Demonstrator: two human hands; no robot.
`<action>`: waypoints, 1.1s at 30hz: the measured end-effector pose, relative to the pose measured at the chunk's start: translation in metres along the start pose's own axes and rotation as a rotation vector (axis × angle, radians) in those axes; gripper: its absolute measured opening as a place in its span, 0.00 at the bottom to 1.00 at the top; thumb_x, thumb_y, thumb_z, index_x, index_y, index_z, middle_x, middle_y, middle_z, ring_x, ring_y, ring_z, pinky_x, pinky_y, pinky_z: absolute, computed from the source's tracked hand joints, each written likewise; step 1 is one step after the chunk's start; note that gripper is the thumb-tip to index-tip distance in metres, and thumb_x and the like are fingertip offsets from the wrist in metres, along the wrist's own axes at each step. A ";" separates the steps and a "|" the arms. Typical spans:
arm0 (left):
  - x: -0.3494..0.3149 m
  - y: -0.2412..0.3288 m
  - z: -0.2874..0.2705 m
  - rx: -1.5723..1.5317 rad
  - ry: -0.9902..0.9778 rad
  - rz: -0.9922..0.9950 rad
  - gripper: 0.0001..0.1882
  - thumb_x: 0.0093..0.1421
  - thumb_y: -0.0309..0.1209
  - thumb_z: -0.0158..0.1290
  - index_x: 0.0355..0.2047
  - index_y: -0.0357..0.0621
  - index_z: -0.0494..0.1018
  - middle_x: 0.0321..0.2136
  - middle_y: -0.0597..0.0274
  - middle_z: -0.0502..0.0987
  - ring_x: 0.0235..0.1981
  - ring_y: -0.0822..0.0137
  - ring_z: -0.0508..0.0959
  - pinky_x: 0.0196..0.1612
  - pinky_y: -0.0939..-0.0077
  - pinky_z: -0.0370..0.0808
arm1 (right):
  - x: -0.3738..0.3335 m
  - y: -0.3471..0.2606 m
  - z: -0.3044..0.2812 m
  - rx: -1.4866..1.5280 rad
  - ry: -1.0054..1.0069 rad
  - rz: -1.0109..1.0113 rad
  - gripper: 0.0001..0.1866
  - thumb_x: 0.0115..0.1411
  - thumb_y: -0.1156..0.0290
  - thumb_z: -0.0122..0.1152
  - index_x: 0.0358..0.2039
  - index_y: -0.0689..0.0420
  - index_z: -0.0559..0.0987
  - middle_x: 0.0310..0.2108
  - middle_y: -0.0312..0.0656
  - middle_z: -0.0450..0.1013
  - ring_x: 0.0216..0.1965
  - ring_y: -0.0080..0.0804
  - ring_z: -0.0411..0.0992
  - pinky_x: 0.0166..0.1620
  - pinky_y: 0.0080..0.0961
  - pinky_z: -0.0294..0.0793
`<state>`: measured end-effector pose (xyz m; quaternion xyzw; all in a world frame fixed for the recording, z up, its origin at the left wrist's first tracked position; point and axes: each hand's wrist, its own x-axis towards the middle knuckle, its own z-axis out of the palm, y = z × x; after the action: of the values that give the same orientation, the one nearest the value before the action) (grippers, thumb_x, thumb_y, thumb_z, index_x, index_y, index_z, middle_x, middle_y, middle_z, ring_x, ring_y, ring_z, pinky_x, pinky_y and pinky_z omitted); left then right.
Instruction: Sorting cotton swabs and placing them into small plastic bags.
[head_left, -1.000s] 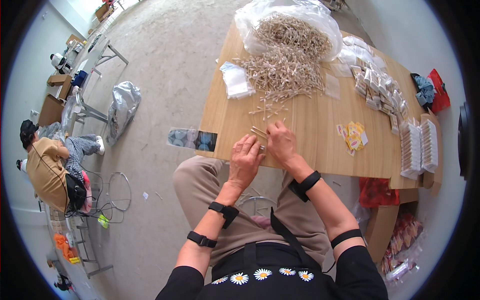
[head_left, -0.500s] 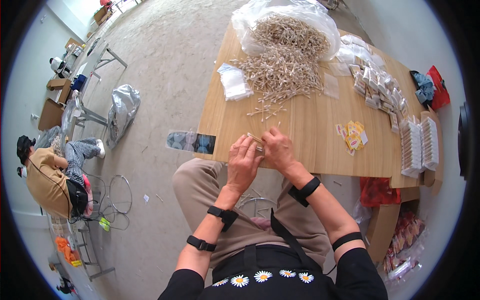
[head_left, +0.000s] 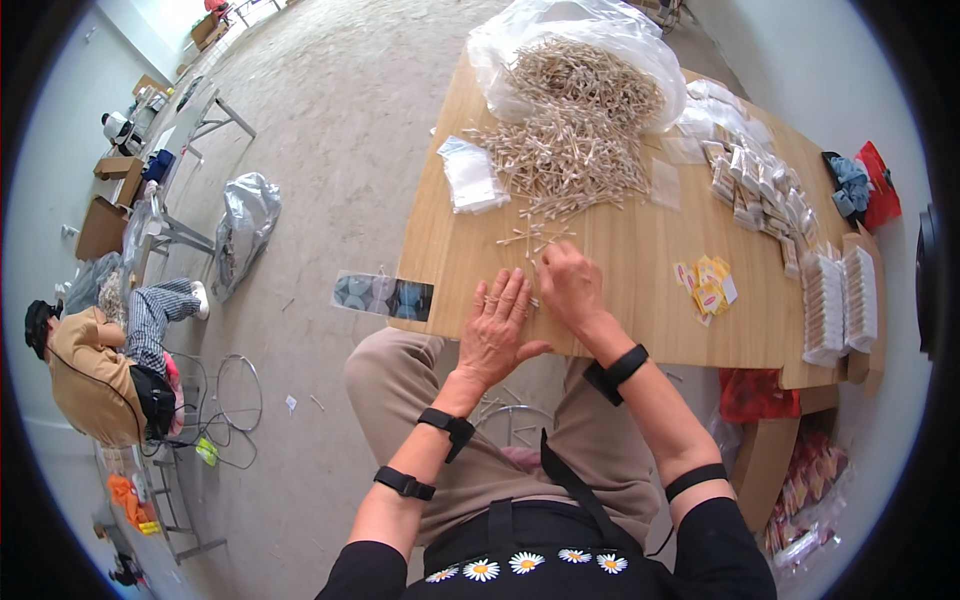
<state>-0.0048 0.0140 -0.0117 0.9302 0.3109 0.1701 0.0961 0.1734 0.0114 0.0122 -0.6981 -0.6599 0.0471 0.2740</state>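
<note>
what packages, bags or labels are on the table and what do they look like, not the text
Clear plastic bag: far end of the table, open, full of pale wooden sticks.
Small clear pouches: left of the stick pile, flat stack, whitish.
Yellow-and-red labels: right of the right hand, small loose squares.
Filled packets: right side, a long row, clear with pale contents.
White bundled stacks: right edge, upright rows.

A grey speckled floor fills the upper left of the frame, brightly lit. A light wooden tabletop spans centre right. Metal-legged tables line the pale wall at far left, where a seated person works, beside a crumpled silver bag.
</note>
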 end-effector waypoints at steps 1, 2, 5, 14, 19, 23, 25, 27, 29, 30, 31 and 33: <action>-0.001 0.000 0.000 0.006 -0.003 -0.008 0.54 0.49 0.61 0.60 0.67 0.35 0.59 0.69 0.49 0.56 0.72 0.51 0.53 0.72 0.48 0.48 | 0.011 -0.007 0.003 -0.022 0.019 0.120 0.05 0.53 0.73 0.61 0.30 0.59 0.78 0.33 0.49 0.76 0.33 0.51 0.79 0.35 0.42 0.78; -0.001 0.000 0.001 0.006 -0.004 -0.008 0.54 0.49 0.61 0.60 0.67 0.35 0.59 0.69 0.49 0.56 0.72 0.51 0.53 0.72 0.48 0.48 | 0.020 -0.011 0.006 -0.049 0.037 0.244 0.06 0.54 0.71 0.61 0.31 0.59 0.80 0.34 0.49 0.77 0.33 0.50 0.79 0.35 0.42 0.79; 0.002 0.002 0.002 -0.005 0.006 0.000 0.55 0.49 0.61 0.60 0.67 0.36 0.59 0.69 0.50 0.57 0.72 0.51 0.53 0.72 0.48 0.48 | 0.036 -0.011 0.022 -0.118 0.012 0.285 0.09 0.54 0.68 0.60 0.32 0.58 0.81 0.33 0.49 0.79 0.33 0.48 0.80 0.37 0.41 0.80; 0.000 -0.001 0.003 -0.027 0.014 -0.032 0.54 0.49 0.62 0.60 0.67 0.37 0.59 0.69 0.52 0.57 0.72 0.55 0.53 0.72 0.49 0.47 | 0.023 0.014 0.000 -0.064 -0.028 0.303 0.07 0.52 0.71 0.58 0.29 0.59 0.81 0.32 0.53 0.79 0.35 0.53 0.79 0.40 0.43 0.79; 0.002 0.000 0.002 -0.017 0.020 -0.029 0.53 0.49 0.62 0.60 0.66 0.38 0.60 0.70 0.52 0.56 0.72 0.55 0.53 0.72 0.50 0.47 | -0.007 0.017 -0.007 0.011 -0.046 0.330 0.07 0.52 0.70 0.60 0.31 0.59 0.80 0.34 0.53 0.77 0.37 0.53 0.78 0.41 0.43 0.78; 0.001 0.000 0.005 -0.013 0.030 -0.022 0.53 0.49 0.62 0.59 0.66 0.38 0.60 0.70 0.52 0.56 0.72 0.55 0.53 0.72 0.50 0.46 | -0.018 -0.006 -0.009 0.059 0.046 0.323 0.06 0.54 0.71 0.62 0.32 0.58 0.79 0.37 0.51 0.75 0.38 0.52 0.77 0.41 0.43 0.78; 0.001 0.001 0.006 -0.012 0.030 -0.020 0.53 0.49 0.62 0.59 0.66 0.38 0.60 0.69 0.52 0.57 0.72 0.55 0.53 0.72 0.50 0.46 | -0.018 -0.001 -0.003 0.039 0.025 0.329 0.06 0.55 0.72 0.61 0.33 0.58 0.78 0.37 0.51 0.74 0.38 0.52 0.77 0.41 0.43 0.77; 0.002 0.002 0.005 -0.012 0.034 -0.014 0.53 0.49 0.62 0.59 0.66 0.38 0.60 0.69 0.52 0.57 0.72 0.55 0.53 0.72 0.50 0.46 | -0.019 0.007 0.005 0.020 0.004 0.336 0.05 0.55 0.73 0.61 0.33 0.58 0.78 0.37 0.50 0.74 0.38 0.52 0.77 0.40 0.43 0.77; 0.002 0.002 0.005 -0.009 0.042 -0.013 0.53 0.49 0.61 0.60 0.66 0.38 0.60 0.69 0.52 0.57 0.72 0.55 0.54 0.72 0.50 0.46 | -0.019 0.014 0.007 0.053 0.064 0.346 0.05 0.56 0.73 0.61 0.33 0.58 0.78 0.37 0.49 0.74 0.37 0.52 0.77 0.40 0.44 0.77; 0.001 0.001 0.005 -0.016 0.042 -0.015 0.53 0.48 0.61 0.60 0.66 0.38 0.60 0.69 0.52 0.57 0.72 0.55 0.54 0.72 0.50 0.46 | -0.019 0.011 0.007 0.057 0.063 0.340 0.05 0.56 0.73 0.61 0.33 0.58 0.78 0.37 0.49 0.74 0.37 0.52 0.77 0.40 0.44 0.77; 0.001 0.000 0.005 -0.022 0.044 -0.017 0.53 0.48 0.60 0.61 0.66 0.38 0.60 0.69 0.52 0.57 0.72 0.56 0.54 0.72 0.50 0.46 | -0.020 0.008 0.006 0.068 0.105 0.335 0.04 0.56 0.74 0.60 0.32 0.58 0.78 0.36 0.48 0.74 0.37 0.52 0.77 0.39 0.44 0.77; -0.001 -0.003 0.005 0.007 0.047 -0.019 0.53 0.48 0.61 0.60 0.66 0.37 0.61 0.69 0.53 0.57 0.72 0.56 0.54 0.72 0.49 0.47 | -0.021 -0.001 0.008 0.089 0.141 0.313 0.03 0.56 0.75 0.59 0.32 0.58 0.78 0.35 0.48 0.73 0.37 0.52 0.76 0.38 0.44 0.77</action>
<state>-0.0050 0.0154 -0.0177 0.9231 0.3227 0.1901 0.0872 0.1668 -0.0061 -0.0003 -0.7811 -0.5193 0.0693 0.3398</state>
